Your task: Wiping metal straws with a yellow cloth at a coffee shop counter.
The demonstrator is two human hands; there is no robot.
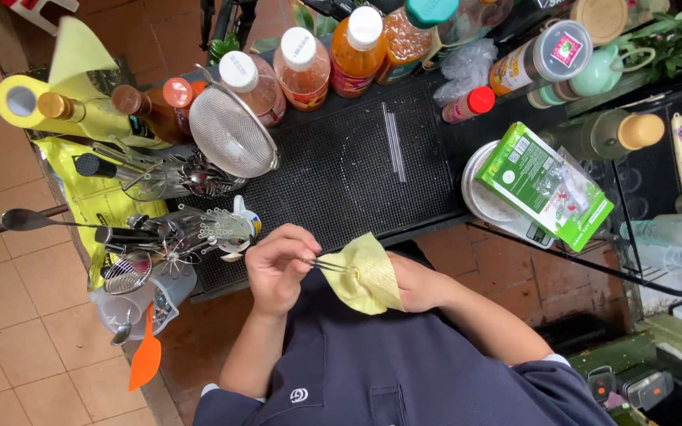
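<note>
My left hand [278,264] pinches the end of a thin metal tool [324,265], perhaps tweezers or a straw. The tool's other end runs into a yellow cloth [361,272]. My right hand [418,285] holds that cloth bunched around the tool, its fingers mostly hidden behind the fabric. Both hands are close to my chest, just in front of the edge of a black bar mat [341,170].
A mesh strainer [230,130] leans on holders of bar tools [175,237] at the left. Syrup and juice bottles [357,51] line the back. Thin clear straws [392,142] lie on the mat. A green packet [542,185] rests on a round tin. An orange spatula [145,359] hangs low left.
</note>
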